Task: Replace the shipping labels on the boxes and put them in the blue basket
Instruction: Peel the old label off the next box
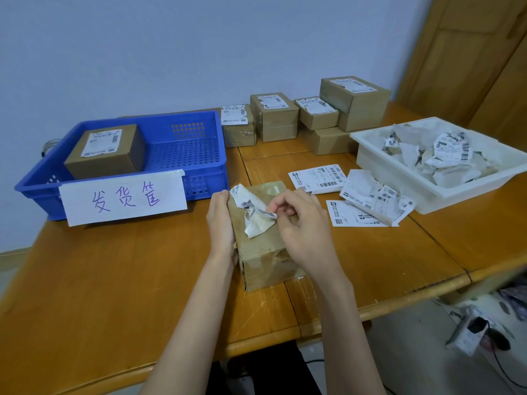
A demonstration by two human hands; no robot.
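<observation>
Grip, right hand (pixel 296 223): fingertips pinching crumpled old label (pixel 258 220), peeling up off top of box (pixel 262 238).
Grip, left hand (pixel 221 220): fingers wrapped on left side of box, holding steady against table (pixel 114 280).
Box location: front centre of table, just right of blue basket (pixel 196 166), not yet inside.
Label state: half off, torn and bunched; far strip near top left corner of box looks stuck down.
Risk, tearing: label likely to rip again if pulled fast, leaving scraps on cardboard; cause is thin paper already shredded.
Risk, surface damage: top layer of cardboard may lift with glue, giving poor base for new label.
Risk, box slipping: one-handed hold could let box twist or slide on smooth wood if pull goes sideways.
Risk, tape: clear tape on near face looks wrinkled; catching tape edge could open a flap.
Fresh labels (pixel 318 179): flat sheets just right of box, mixed with torn backing; wrong sheet easily grabbed.
White tray (pixel 370 155): far right, holding peeled waste; scrap may miss tray, clutter fresh sheets.
Finished box (pixel 107 151): sitting in left part of basket, label on top.
Waiting boxes (pixel 275 116): stacked at back of table, labelled.
Progress guess: early, one done, several left.
</observation>
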